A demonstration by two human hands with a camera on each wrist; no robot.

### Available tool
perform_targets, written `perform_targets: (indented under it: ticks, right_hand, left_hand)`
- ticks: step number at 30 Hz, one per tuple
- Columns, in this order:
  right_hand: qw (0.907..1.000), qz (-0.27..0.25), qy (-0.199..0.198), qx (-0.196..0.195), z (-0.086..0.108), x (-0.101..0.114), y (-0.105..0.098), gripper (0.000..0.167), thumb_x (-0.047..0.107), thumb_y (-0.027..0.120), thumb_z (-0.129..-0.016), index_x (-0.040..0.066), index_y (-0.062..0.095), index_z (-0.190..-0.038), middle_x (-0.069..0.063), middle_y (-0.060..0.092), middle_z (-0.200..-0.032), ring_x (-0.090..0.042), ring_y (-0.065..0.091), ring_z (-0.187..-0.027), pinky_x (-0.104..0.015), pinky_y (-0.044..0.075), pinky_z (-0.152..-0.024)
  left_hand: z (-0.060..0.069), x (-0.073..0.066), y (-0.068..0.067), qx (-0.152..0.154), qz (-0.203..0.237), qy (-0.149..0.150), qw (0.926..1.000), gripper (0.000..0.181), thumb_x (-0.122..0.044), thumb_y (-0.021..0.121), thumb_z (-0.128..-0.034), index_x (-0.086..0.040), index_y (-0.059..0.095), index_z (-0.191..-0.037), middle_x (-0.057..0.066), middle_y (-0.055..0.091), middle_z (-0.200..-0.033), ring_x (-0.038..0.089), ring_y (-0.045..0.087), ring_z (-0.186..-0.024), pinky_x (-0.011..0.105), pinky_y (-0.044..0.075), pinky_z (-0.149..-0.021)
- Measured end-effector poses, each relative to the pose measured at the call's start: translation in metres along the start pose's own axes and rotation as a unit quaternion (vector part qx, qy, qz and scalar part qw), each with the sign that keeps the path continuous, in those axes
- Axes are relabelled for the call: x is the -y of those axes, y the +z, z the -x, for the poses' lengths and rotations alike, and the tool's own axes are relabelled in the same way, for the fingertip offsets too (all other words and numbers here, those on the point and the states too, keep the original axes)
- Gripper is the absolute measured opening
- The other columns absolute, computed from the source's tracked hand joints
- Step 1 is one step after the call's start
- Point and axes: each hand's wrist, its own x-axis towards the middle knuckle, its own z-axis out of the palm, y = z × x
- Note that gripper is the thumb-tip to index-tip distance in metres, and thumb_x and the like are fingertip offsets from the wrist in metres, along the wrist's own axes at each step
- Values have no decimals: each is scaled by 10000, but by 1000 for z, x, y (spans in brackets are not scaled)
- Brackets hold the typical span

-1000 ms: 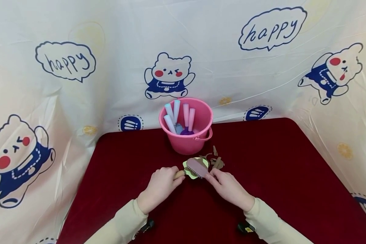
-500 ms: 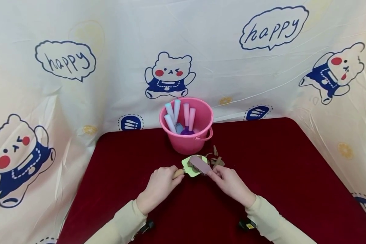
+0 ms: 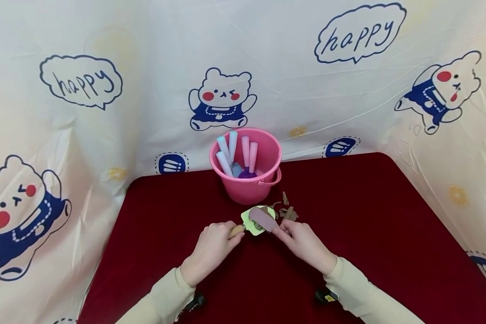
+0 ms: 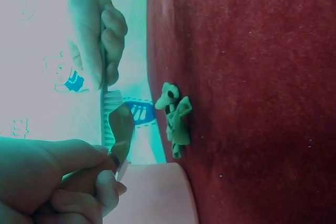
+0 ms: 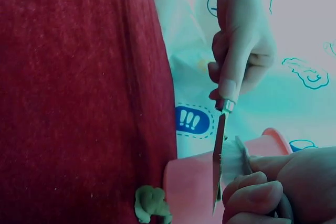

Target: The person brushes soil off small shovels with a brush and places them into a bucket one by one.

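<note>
My left hand point(image 3: 212, 245) grips the wooden handle of a small hand shovel point(image 3: 246, 221). Its flat, shiny blade looks yellow-green in the head view. In my right hand point(image 3: 308, 246) is a mauve brush point(image 3: 263, 219), pinched by its handle and lying across the blade. The right wrist view shows the bristles point(image 5: 231, 161) against the shovel's face, the blade seen edge-on and held up off the table. Several crumpled brown scraps point(image 3: 289, 214) lie just beyond my right fingers; in the left wrist view these scraps point(image 4: 178, 124) look greenish.
Behind the hands stands a pink bucket point(image 3: 247, 191), its handle point(image 3: 272, 182) hanging at the right. Several pale blue and pink tool handles point(image 3: 253, 157) stick up inside it. Dark red cloth point(image 3: 166, 202) covers the table. Printed white curtains point(image 3: 146, 112) enclose the back and sides.
The brush slid right along the shovel blade, then a little back left. The blade has tilted slightly, and the whole head view has shifted a little. Both hands keep their hold.
</note>
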Motion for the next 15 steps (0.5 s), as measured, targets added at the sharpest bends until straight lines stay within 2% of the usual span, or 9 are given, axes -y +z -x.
perform_targets:
  ticks: [3, 9, 15]
  right_hand:
    - [9999, -95, 33, -16, 1, 0, 1, 298, 290, 643, -1051, 190, 565, -782, 126, 386, -564, -3, 325, -476, -202, 302, -465]
    - [9985, -383, -314, 216, 1, 5, 5, 276, 293, 629, -1059, 181, 593, -809, 135, 398, -589, 10, 346, -490, -194, 323, -469]
    - [9997, -246, -44, -73, -1, 1, 4, 299, 297, 642, -1051, 180, 583, -782, 124, 389, -573, 4, 333, -479, -203, 299, -459]
  left_hand:
    - [1, 1, 2, 47, 89, 26, 9999, 330, -216, 818, -917, -154, 562, -718, -92, 335, -601, 90, 390, -530, 257, 391, -482]
    - [-2, -2, 2, 130, 144, 93, 9998, 305, -196, 812, -920, -166, 578, -728, -104, 343, -603, 74, 378, -542, 239, 381, -488]
    - [-5, -4, 0, -36, 176, 146, 9997, 298, -193, 821, -914, -156, 584, -737, -91, 351, -601, 89, 394, -535, 246, 386, -486]
